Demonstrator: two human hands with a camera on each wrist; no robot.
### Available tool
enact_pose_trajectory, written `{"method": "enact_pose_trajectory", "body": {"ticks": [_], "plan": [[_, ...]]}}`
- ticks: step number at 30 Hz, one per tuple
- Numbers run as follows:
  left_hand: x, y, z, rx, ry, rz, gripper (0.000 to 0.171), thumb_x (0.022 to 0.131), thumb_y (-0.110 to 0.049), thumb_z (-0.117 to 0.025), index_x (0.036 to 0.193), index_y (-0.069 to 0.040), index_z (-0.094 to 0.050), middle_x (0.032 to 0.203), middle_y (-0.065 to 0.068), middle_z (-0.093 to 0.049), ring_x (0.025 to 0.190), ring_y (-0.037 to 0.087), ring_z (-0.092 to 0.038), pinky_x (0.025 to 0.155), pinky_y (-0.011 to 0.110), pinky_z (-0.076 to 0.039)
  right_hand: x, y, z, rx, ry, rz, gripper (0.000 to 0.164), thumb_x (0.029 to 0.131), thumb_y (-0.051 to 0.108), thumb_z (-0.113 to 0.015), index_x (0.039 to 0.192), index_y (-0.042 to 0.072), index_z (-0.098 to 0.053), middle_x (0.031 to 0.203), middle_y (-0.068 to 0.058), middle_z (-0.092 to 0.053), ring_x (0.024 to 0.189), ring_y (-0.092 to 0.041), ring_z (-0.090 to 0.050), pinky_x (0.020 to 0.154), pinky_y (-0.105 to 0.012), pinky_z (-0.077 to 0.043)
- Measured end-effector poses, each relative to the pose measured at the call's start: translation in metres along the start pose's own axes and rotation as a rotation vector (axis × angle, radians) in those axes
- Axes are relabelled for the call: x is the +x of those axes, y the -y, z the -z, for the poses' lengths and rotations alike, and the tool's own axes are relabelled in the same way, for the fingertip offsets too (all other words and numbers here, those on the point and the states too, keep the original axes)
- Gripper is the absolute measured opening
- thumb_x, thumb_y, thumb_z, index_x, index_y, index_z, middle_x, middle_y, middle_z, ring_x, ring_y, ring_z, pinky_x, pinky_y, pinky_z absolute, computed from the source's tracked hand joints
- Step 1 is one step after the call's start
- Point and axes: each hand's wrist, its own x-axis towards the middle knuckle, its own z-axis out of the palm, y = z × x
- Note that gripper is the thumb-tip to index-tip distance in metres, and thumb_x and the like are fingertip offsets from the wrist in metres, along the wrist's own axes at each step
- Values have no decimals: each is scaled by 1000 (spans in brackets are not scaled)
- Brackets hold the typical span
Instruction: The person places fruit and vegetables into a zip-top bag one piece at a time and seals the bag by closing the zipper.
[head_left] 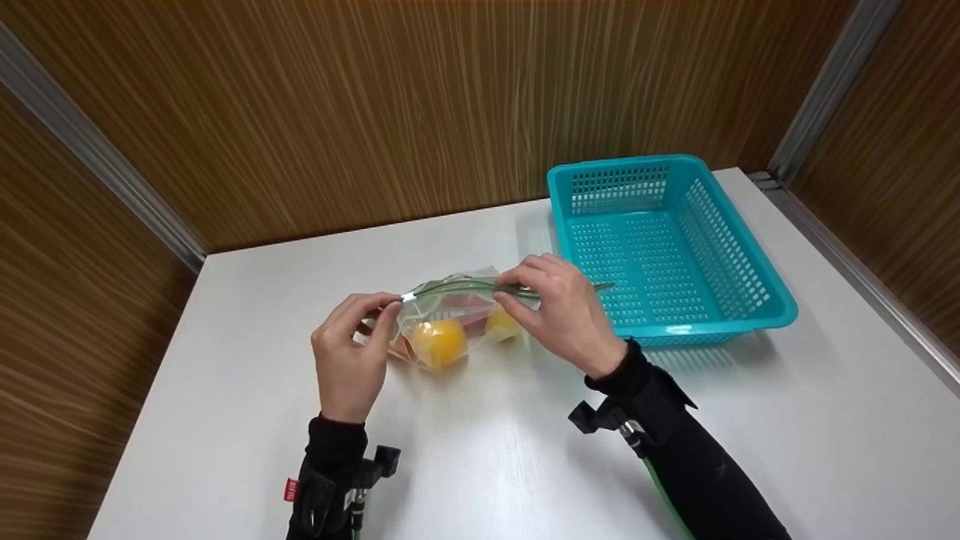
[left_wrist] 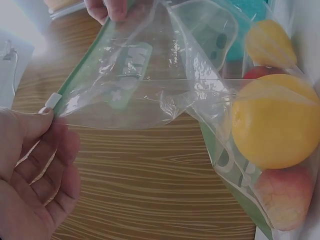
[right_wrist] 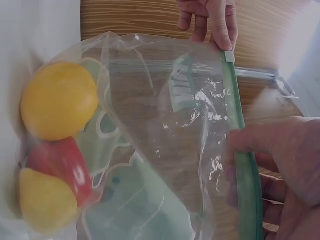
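Note:
A clear zip bag (right_wrist: pixel 165 135) with a green zip strip (right_wrist: pixel 247 192) hangs upright between my hands, its lower part at the table. Inside it lie an orange (head_left: pixel 439 343), a yellow fruit (right_wrist: pixel 47 200), a glossy red fruit (right_wrist: pixel 62 165) and a pinkish-red fruit (left_wrist: pixel 285 197). My left hand (head_left: pixel 351 360) pinches one end of the strip, thumb and fingers at the white slider (left_wrist: pixel 52 100). Farther along, my right hand (head_left: pixel 559 315) grips the strip between thumb and fingers, and the strip's other end sticks out beyond it.
A turquoise perforated basket (head_left: pixel 780 311) stands at the back right of the white table (head_left: pixel 247 322), close to my right hand. Wood-grain panels (head_left: pixel 360 112) wall in the back and sides. Each wrist carries a camera mount (head_left: pixel 375 465) with a cable.

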Motion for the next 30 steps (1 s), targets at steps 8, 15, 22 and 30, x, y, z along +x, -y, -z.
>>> {"method": "enact_pose_trajectory", "body": {"ticks": [8,15,22,30], "plan": [[-2,2,-5,16,9,-12,14,87,-24,-67,93,-12,-73,85,0,-70,75,5,-56,62,20,-49,8,19,-14,96,-40,34,19,87,28,-69,100,15,-72,89,0,-68,86,-15,-60,79,-26,-53],[-5,2,-10,10,-13,-33,15,87,-24,-67,93,-11,-73,85,1,-71,74,3,-56,61,20,-48,12,37,-32,140,-74,168,19,88,26,-68,102,15,-73,87,1,-67,84,-14,-60,77,-23,-51],[-4,0,-11,18,-36,-88,14,85,-22,-69,91,-10,-73,81,2,-72,70,3,-56,61,16,-47,12,38,-38,209,-139,240,19,88,27,-67,101,15,-73,84,0,-66,83,-12,-60,73,-20,-50],[-4,2,-12,22,-14,-120,13,86,-21,-68,90,-9,-72,80,2,-71,68,4,-56,60,15,-47,13,39,-41,224,-145,272,21,88,31,-66,102,17,-73,86,2,-67,85,-12,-61,76,-20,-51]]}}
